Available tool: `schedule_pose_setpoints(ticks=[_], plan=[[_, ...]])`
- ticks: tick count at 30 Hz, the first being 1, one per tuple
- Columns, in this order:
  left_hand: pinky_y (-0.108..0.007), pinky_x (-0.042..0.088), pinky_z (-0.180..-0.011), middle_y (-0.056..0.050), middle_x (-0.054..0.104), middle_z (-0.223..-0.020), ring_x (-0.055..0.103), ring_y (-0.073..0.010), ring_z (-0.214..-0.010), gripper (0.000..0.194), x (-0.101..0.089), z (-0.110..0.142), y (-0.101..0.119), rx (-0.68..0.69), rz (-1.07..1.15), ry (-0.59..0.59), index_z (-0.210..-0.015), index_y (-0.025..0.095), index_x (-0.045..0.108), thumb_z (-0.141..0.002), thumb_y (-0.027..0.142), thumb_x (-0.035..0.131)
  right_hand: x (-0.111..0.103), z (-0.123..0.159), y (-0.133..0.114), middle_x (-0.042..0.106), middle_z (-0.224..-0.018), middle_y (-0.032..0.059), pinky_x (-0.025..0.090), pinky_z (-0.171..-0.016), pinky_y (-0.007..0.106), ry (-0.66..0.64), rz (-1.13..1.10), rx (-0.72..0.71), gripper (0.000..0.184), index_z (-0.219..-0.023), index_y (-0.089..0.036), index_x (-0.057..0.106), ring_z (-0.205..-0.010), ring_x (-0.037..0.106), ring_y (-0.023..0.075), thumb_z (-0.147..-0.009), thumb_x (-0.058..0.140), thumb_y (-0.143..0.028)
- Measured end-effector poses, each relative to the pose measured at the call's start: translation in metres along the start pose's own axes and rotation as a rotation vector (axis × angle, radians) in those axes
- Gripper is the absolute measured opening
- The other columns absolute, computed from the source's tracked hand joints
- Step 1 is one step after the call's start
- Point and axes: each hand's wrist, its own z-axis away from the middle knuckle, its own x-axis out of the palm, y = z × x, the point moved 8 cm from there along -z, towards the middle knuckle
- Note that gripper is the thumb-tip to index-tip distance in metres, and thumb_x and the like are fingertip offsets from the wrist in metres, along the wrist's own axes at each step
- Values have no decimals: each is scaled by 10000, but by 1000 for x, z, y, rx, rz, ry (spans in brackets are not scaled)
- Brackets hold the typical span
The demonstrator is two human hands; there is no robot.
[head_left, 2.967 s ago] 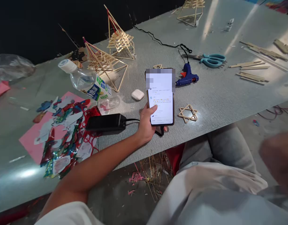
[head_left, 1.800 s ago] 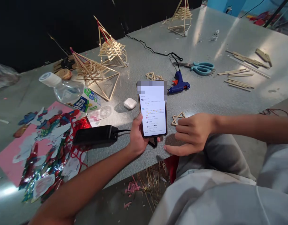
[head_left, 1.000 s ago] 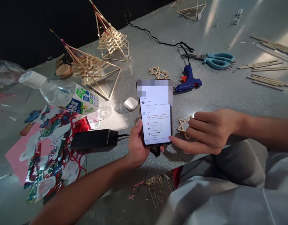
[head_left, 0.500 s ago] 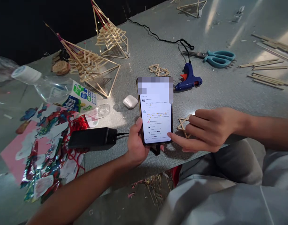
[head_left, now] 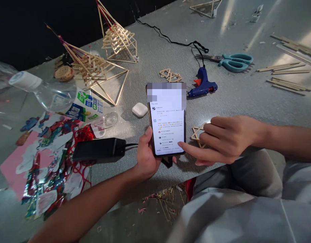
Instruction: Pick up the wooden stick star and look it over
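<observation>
My left hand [head_left: 146, 157] grips a smartphone [head_left: 167, 123] upright over the table's near edge, its screen lit with text. A cable runs from the phone's bottom to a black power bank [head_left: 98, 149] lying to the left. My right hand [head_left: 221, 138] hovers at the phone's right side, index finger stretched out with its tip on the lower right of the screen and the other fingers curled. Under that hand lies a small wooden stick star [head_left: 198, 133], partly covered.
On the grey table [head_left: 234, 98] lie a blue glue gun [head_left: 201, 86], teal scissors [head_left: 230, 61], loose wooden sticks [head_left: 284, 77], a white earbud case [head_left: 139, 109], a tipped water bottle [head_left: 59, 99], stick pyramids [head_left: 99, 72] and coloured paper scraps [head_left: 49, 158].
My right hand came in from the lower right, passed over the stick star and put its index finger on the phone's screen. The left hand kept holding the phone.
</observation>
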Motion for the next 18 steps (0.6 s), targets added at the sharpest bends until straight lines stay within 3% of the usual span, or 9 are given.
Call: schedule_pose_setpoints(ticks=[18], plan=[[-305, 591, -375, -77, 832, -1001, 759, -235, -623, 589, -1, 2, 0, -30, -69, 55, -1179, 180, 755, -922, 695, 629, 8, 2, 9, 479, -664, -62, 327, -540, 295, -52, 47, 82, 517, -1375, -93, 680, -593, 393, 136, -1155, 497, -524]])
